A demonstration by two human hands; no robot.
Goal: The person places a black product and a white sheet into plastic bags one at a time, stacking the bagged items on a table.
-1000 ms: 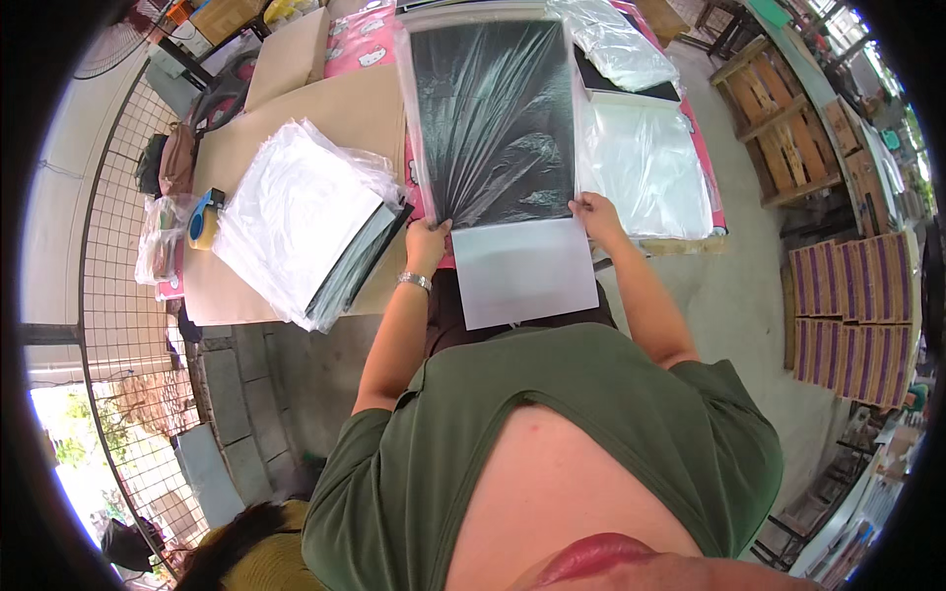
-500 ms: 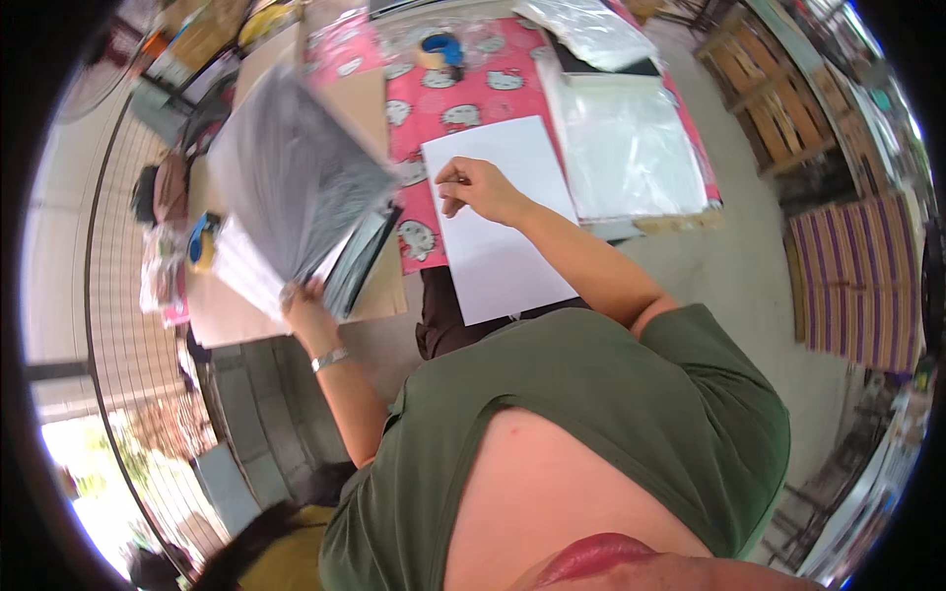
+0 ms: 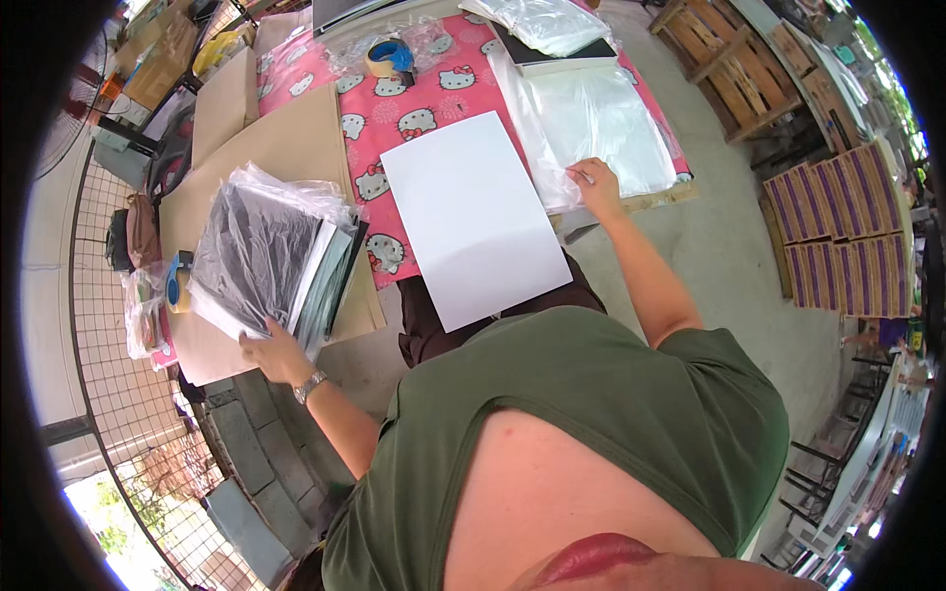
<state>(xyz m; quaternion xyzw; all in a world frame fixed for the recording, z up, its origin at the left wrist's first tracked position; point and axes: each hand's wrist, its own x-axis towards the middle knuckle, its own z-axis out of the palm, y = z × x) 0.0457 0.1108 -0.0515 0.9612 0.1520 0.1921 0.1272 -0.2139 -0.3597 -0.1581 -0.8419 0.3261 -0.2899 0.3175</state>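
My left hand (image 3: 276, 353) rests at the near edge of a pile of dark sheets in clear plastic (image 3: 261, 241), its thumb and fingers spread against the pile's corner. Over on the right, my right hand (image 3: 597, 187) pinches the near-left part of a stack of clear plastic bags (image 3: 601, 123). Between the hands lies a blank white sheet (image 3: 473, 217), partly over the pink cloth and reaching toward my lap. Neither hand touches that sheet.
Brown cardboard (image 3: 296, 138) lies beneath the left pile. One tape roll (image 3: 179, 281) stands beside that pile, another tape roll (image 3: 389, 59) at the back of the pink patterned tablecloth (image 3: 424, 94). Wooden crates (image 3: 729, 64) and striped bundles (image 3: 838, 231) stand off to the right.
The plastic-covered pile, raised and tilted by my left hand earlier, now lies down on the cardboard. My right hand has moved right, from above the white sheet to the clear bags.
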